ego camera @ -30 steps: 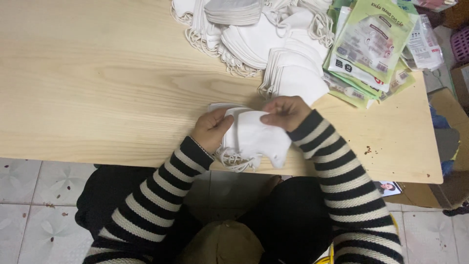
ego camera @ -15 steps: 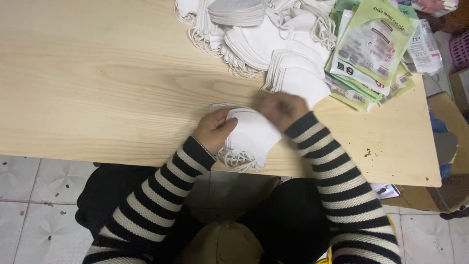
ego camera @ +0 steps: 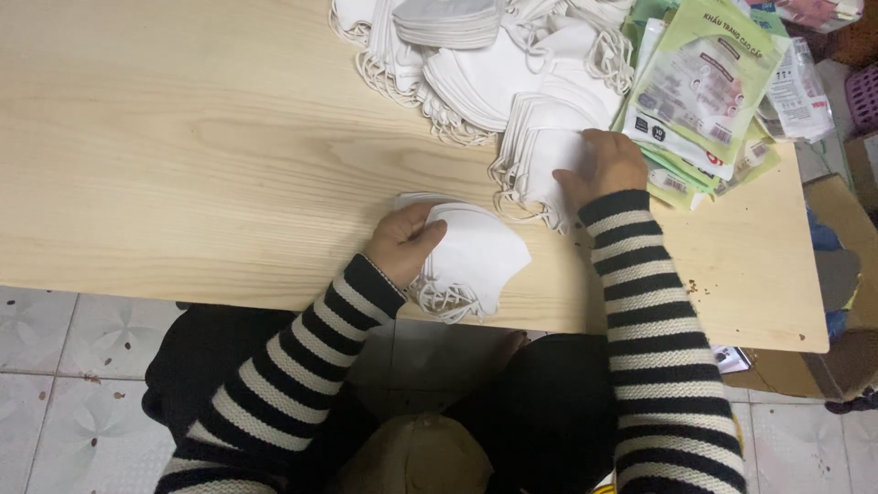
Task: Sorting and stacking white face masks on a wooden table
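My left hand (ego camera: 403, 243) holds a small stack of white folded face masks (ego camera: 473, 257) flat against the near edge of the wooden table (ego camera: 183, 155). Their ear loops hang over the edge. My right hand (ego camera: 601, 166) rests on a second fanned stack of white masks (ego camera: 540, 160) further back, fingers spread on the top mask. Both arms wear black and white striped sleeves.
A large heap of white masks (ego camera: 476, 64) lies at the table's back. Green and clear mask packets (ego camera: 704, 91) are piled at the right. Cardboard boxes (ego camera: 846, 274) stand on the tiled floor beside the table's right end.
My right hand left the near stack and moved back and to the right onto the second stack. My left hand stayed on the near stack.
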